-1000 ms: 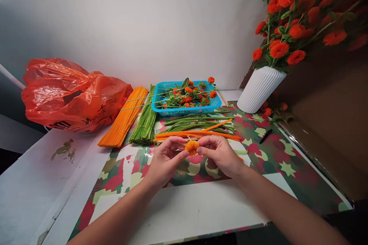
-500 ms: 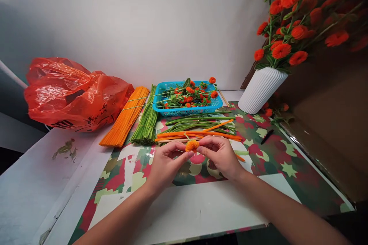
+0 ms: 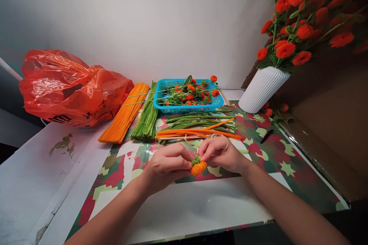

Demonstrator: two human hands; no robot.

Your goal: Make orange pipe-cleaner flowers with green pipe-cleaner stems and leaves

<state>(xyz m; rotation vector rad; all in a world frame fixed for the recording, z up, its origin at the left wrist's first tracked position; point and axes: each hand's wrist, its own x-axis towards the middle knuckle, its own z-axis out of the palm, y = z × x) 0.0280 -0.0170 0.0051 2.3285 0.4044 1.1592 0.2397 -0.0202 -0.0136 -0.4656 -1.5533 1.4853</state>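
Note:
A small orange pipe-cleaner flower (image 3: pixel 199 168) with a green base and thin green stem is held above the table between both hands. My left hand (image 3: pixel 169 162) pinches the flower from the left, its fingers curled. From the right, my right hand (image 3: pixel 222 154) pinches the green base with thumb and forefinger. The bloom faces down toward me and the stem points up and away. Just beyond the hands lie loose orange pipe cleaners (image 3: pixel 198 133) and loose green pipe cleaners (image 3: pixel 189 123).
A blue basket (image 3: pixel 188 109) holds several finished flowers. Left of it are a green bundle (image 3: pixel 144 124), an orange bundle (image 3: pixel 122 116) and a red plastic bag (image 3: pixel 71 95). A white vase (image 3: pixel 260 90) with orange flowers stands right, near a dark pen-like object (image 3: pixel 266 136).
The flower has tipped toward me and come nearer, so its green base and stem now show. Both hands have shifted their grip around it. The view has moved slightly.

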